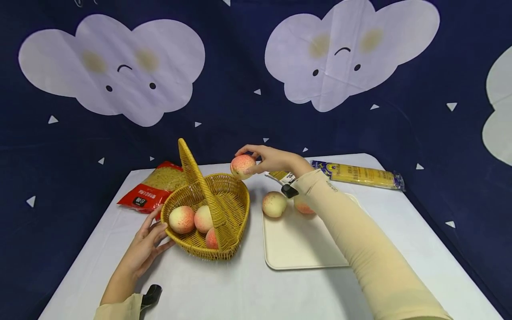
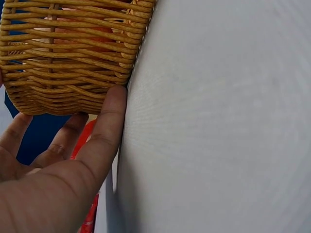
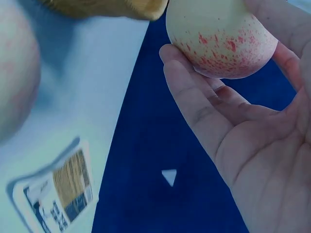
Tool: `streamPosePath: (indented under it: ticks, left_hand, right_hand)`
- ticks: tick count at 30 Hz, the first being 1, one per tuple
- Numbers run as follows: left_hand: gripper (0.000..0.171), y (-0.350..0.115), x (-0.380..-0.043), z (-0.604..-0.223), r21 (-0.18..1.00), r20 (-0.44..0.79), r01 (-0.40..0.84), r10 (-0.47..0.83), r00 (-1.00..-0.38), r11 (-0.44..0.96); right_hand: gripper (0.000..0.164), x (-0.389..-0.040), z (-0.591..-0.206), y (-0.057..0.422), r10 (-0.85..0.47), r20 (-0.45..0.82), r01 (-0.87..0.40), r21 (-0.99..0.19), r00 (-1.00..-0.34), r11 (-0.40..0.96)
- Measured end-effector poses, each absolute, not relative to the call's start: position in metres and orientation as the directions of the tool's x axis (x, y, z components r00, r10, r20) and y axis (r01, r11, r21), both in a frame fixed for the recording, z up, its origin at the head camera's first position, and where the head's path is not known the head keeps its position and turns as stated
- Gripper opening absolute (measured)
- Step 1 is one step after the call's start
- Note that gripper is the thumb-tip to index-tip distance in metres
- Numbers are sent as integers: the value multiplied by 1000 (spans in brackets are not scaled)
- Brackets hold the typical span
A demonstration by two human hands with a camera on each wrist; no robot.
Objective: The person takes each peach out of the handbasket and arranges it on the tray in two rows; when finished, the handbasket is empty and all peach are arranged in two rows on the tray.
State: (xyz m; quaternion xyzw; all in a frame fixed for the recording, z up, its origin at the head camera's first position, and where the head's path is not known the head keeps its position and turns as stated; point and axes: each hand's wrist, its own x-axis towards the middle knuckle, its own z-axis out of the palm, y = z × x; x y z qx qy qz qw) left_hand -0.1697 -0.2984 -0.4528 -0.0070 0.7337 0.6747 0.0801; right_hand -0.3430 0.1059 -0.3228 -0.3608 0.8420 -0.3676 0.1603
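Observation:
A peach (image 1: 242,166) with a red blush is pinched between the thumb and fingers of my right hand (image 1: 272,161), raised just beyond the far right rim of the basket. The right wrist view shows that peach (image 3: 221,41) with the fingers around its side. The woven yellow basket (image 1: 244,213), with a tall arched handle (image 1: 200,178), holds three peaches (image 1: 182,219), one partly hidden by the handle. My left hand (image 1: 146,246) touches the basket's left side with fairly straight fingers; one fingertip (image 2: 115,97) lies at the lower edge of the weave in the left wrist view.
Right of the basket is a cream tray (image 1: 300,253) with two peaches (image 1: 274,204), one partly behind my right sleeve. A red bag of pasta (image 1: 160,184) lies behind the basket's left side. A long yellow noodle packet (image 1: 360,174) and a smaller packet (image 1: 282,177) lie at the back.

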Motion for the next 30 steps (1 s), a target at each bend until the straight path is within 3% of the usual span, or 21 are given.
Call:
streamPosePath:
  ticks: [5,17,30]
  left_hand:
    - [72,-297,-170,-453,989,-134,-126,97,-986,80]
    - [72,-299,-169,-452,990,-127,-119,101,-987,73]
    - [73,-298,-169,-451,989,-140,-135,86,-986,60]
  right_hand:
    - [55,-338,-324,133,-693,28,-510,-698,-721,503]
    - [55,-326,-335,182,-602,2,-393,-759,-798,519]
    - [60,-312,-357,234,-550,141,-442,-767,-823,465]
